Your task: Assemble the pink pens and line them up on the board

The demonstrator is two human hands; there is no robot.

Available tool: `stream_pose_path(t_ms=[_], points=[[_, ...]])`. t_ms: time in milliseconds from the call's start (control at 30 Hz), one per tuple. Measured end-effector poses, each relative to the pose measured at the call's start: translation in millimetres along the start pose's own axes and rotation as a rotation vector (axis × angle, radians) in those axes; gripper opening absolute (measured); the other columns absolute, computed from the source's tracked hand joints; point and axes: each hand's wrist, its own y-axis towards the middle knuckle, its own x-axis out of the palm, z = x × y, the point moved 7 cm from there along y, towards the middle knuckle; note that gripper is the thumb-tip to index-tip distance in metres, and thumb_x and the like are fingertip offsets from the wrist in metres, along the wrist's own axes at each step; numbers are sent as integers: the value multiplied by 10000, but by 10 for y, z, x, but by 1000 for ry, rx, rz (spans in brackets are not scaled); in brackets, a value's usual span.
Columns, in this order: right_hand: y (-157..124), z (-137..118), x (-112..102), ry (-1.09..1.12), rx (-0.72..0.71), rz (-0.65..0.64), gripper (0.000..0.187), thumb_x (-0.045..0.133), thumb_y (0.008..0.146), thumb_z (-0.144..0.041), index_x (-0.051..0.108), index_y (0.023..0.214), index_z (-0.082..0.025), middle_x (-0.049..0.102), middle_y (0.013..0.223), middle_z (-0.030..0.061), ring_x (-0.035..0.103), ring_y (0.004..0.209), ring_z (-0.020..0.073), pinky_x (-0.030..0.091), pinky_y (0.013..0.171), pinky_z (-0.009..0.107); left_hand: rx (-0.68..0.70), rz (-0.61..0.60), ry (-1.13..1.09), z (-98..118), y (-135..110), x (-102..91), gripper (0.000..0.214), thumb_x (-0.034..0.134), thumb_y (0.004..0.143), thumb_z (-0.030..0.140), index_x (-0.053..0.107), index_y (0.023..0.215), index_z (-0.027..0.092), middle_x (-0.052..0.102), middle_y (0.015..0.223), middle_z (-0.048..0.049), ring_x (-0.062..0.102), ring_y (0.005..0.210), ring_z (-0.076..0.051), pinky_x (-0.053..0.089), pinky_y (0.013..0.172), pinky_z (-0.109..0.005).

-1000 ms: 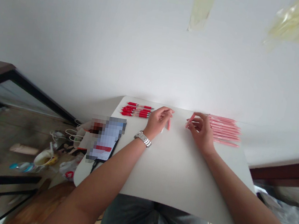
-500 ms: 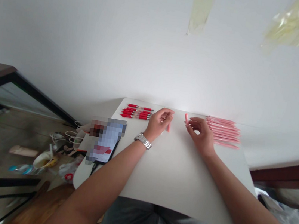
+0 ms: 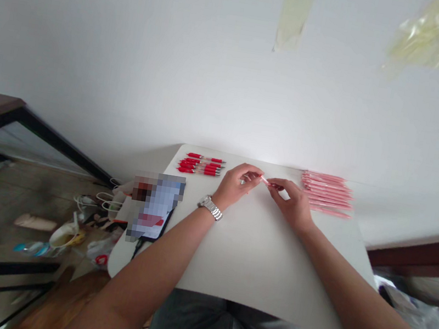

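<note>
My left hand (image 3: pixel 237 184), with a metal watch on its wrist, and my right hand (image 3: pixel 291 198) meet above the far middle of a white table (image 3: pixel 254 259). Both pinch one pink pen (image 3: pixel 266 182) that spans the gap between their fingertips. A row of red pens (image 3: pixel 201 165) lies to the left of my left hand. A stack of pink pens (image 3: pixel 327 194) lies just right of my right hand.
A phone (image 3: pixel 156 207), blurred out, rests on the table's left edge. Below it on the floor are cables, a cup and scattered litter (image 3: pixel 67 229). A dark glass-topped table (image 3: pixel 21 127) stands at the left. A white wall rises behind the table.
My hands have come together. One second ago each held a separate pink piece apart from the other; now the pieces meet as one pen between my fingertips.
</note>
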Motion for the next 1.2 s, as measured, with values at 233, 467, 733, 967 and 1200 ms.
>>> stream_pose_path(t_ms=[233,467,733,967,1200], points=[[-4,28,-7,9,39,18,202,649,975,-333,707,1151,-254,760,991,37,716,848,197,601,792,357,-19,-5,-20,-12,6,-6,281,694,937,440,722,1064,191,730,1006,-67,640,650,-95,548,561,-213],[39,-24,-6,-17,26,-32,196,607,997,-363,730,1091,-244,724,970,62,700,853,206,599,780,367,-1,27,-1,10,10,-47,286,670,955,450,715,1070,191,733,956,-44,609,560,-75,544,583,-241],[-27,-6,47,2,51,-39,344,610,997,-404,639,1320,-289,757,981,38,728,824,194,628,748,350,-4,2,7,76,-21,3,296,700,930,441,758,1093,200,747,994,-75,641,669,-113,539,566,-231],[-13,102,9,208,161,3,478,657,960,-432,545,1401,-286,731,1020,43,752,865,198,651,829,390,-19,171,100,55,-3,-174,299,607,991,458,736,1052,195,735,839,-41,657,665,-128,524,669,-257],[-14,218,-102,336,271,69,454,725,906,-464,502,1255,-280,696,977,26,761,842,213,651,777,390,-49,370,195,-75,26,-393,284,571,1006,419,732,959,189,732,861,-41,638,765,-146,479,702,-255]])
